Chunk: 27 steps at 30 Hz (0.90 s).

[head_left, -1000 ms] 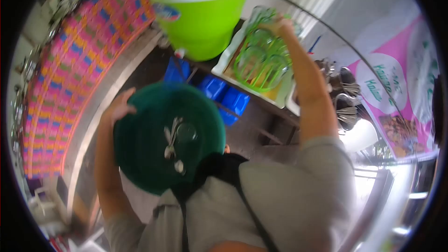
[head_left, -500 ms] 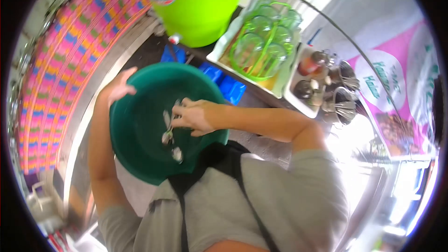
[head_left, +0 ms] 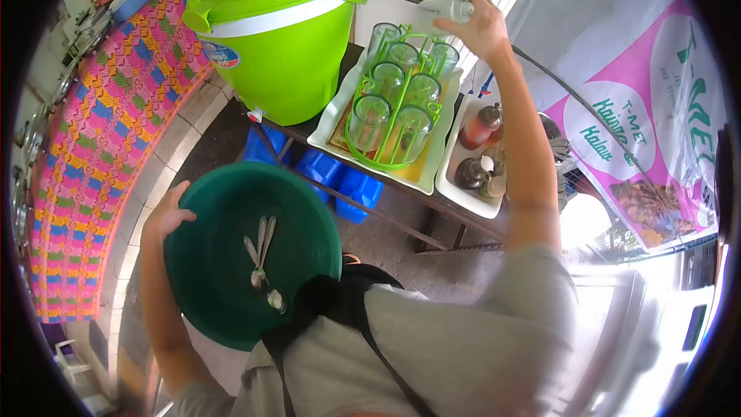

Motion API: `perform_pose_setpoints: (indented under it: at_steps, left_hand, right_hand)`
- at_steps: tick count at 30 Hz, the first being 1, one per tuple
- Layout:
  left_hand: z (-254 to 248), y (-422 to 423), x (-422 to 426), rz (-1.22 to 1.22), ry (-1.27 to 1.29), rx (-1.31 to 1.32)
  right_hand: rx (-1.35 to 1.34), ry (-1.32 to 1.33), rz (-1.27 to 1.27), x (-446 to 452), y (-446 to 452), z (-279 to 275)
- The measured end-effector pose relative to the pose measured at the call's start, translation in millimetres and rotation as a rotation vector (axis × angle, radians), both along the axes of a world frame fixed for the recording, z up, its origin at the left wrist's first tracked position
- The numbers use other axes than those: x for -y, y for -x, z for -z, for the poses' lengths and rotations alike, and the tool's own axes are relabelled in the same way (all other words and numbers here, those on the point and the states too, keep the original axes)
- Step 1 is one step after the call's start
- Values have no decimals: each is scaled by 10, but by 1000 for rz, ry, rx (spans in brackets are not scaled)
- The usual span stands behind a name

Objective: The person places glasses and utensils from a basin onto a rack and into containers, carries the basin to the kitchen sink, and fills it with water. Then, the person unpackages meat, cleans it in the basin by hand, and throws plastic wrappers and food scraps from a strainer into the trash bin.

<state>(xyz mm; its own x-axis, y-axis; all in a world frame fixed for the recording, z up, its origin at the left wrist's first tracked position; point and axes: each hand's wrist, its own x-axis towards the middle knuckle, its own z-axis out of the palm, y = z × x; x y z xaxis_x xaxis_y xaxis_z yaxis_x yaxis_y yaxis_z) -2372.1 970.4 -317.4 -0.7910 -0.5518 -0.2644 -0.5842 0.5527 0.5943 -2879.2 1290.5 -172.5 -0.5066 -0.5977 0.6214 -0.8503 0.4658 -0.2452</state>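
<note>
My left hand [head_left: 165, 218] is closed over the left rim of a deep green basin [head_left: 220, 193], its thumb inside. Several metal spoons [head_left: 259, 259] lie together on the basin's bottom. Up at the top right, my right hand [head_left: 485, 29] is wrapped around a clear drinking glass [head_left: 446, 12], which is tilted sideways. Below it stands a green wire rack [head_left: 401, 112] with several upside-down glasses [head_left: 373, 113]. The rack rests on a white tray [head_left: 323, 139].
A lime-green cooler [head_left: 289, 62] with a small tap stands left of the rack. A white container [head_left: 482, 205] holds condiment bottles [head_left: 480, 127]. Blue plastic containers [head_left: 359, 193] sit under the table. A colourful cloth [head_left: 100, 177] covers the counter at left.
My right hand has left the spoons in the basin, moved up to the right and taken hold of a glass. The basin, with my left hand on it, appears lower in view.
</note>
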Motion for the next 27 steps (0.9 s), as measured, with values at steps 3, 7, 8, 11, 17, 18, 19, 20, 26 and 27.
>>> perform_pose_setpoints:
  at_steps: [3,7,8,11,17,18,19,20,26,27]
  left_hand:
    - [23,-61,-34,-9,35,-17]
    - [67,-138,-49,-32,-54,15]
    - [6,-121,-148,-99,-43,4]
    - [-10,-164,-213,-160,-76,-12]
    - [26,-202,-255,-201,-85,6]
    - [15,-197,-254,-204,-65,18]
    - [7,-187,-255,-211,-69,26]
    - [2,-164,-251,-202,-70,17]
    - [94,-109,-52,-173,36,103]
    - [91,-104,-25,-157,21,130]
  right_hand:
    - [86,-88,215,312,858,265]
    - [204,-226,249,574,1400,564]
    - [251,-278,257,636,1496,642]
    - [356,-403,258,793,1704,826]
    - [374,-688,222,953,1879,1140]
    - [453,-695,225,965,1987,1197]
    - [458,-702,217,948,1941,1159]
    - [432,-672,247,909,1855,1024]
    - [384,-253,-86,595,1077,245]
    - [457,-155,-226,517,286,39]
